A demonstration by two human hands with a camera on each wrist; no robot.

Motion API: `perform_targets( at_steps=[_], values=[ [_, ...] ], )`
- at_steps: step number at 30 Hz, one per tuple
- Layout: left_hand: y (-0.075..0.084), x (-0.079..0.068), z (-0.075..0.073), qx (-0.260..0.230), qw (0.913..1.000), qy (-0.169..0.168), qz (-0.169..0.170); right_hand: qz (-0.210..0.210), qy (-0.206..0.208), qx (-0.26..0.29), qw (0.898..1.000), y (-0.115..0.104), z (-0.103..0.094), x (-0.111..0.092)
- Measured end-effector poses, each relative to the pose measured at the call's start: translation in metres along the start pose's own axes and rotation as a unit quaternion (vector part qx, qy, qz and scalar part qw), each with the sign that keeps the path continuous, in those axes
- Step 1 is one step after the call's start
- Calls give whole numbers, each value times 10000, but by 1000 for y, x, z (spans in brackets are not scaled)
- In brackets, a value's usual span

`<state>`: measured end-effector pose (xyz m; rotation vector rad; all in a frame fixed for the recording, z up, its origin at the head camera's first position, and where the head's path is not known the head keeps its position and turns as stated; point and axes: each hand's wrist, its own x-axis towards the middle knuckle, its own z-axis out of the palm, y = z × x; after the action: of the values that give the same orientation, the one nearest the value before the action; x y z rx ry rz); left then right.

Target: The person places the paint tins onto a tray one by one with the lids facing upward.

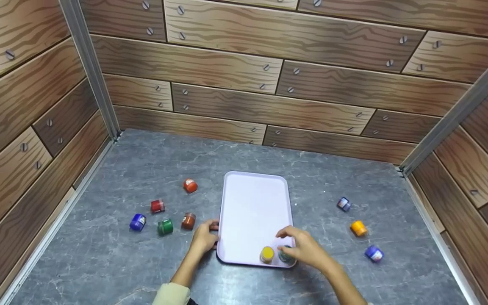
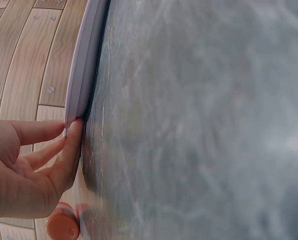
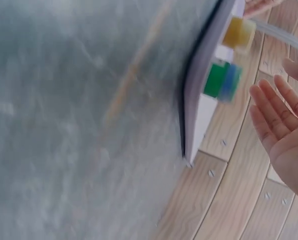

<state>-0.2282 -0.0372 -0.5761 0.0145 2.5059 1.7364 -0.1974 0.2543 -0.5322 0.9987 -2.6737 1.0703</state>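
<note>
A lilac tray (image 1: 254,207) lies flat on the grey marbled surface. My left hand (image 1: 203,238) is at its left edge; in the left wrist view the thumb and fingers pinch the rim (image 2: 81,80). Near the tray's front right corner stand a small yellow paint jar (image 1: 267,254) and a green paint jar (image 1: 285,256), side by side. Over the green jar, my right hand (image 1: 307,250) partly hides it in the head view. The right wrist view shows that hand (image 3: 288,125) with its fingers extended, apart from the green jar (image 3: 221,81) with its blue upper part.
Left of the tray lie several paint jars: orange-red (image 1: 190,185), red (image 1: 157,206), blue (image 1: 138,222), green (image 1: 165,226) and brown (image 1: 188,220). To the right are a dark blue jar (image 1: 344,204), an orange jar (image 1: 359,228) and a purple-blue jar (image 1: 374,253). Wood-patterned walls (image 1: 227,97) enclose the surface.
</note>
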Motion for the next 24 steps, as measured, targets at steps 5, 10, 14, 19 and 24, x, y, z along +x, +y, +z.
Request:
perform_targets(
  at_steps=[5,10,14,19,24],
  values=[
    [-1,-1,0,69,10000,0,-21,16,490,-271,9984,6,-17,-3],
    [-1,-1,1,53,10000,-25,4,-31,1011,-517,9935,15,-35,-8],
    [-1,-2,1,21,10000,-34,19,175,1360,-782,9875,20,-48,-15],
    [-3,-1,0,-44,10000,-63,45,545,1594,-927,9814,30,-65,-28],
    [-2,-1,0,-60,10000,-59,-17,948,1911,-1052,9713,43,-82,-43]
  ],
)
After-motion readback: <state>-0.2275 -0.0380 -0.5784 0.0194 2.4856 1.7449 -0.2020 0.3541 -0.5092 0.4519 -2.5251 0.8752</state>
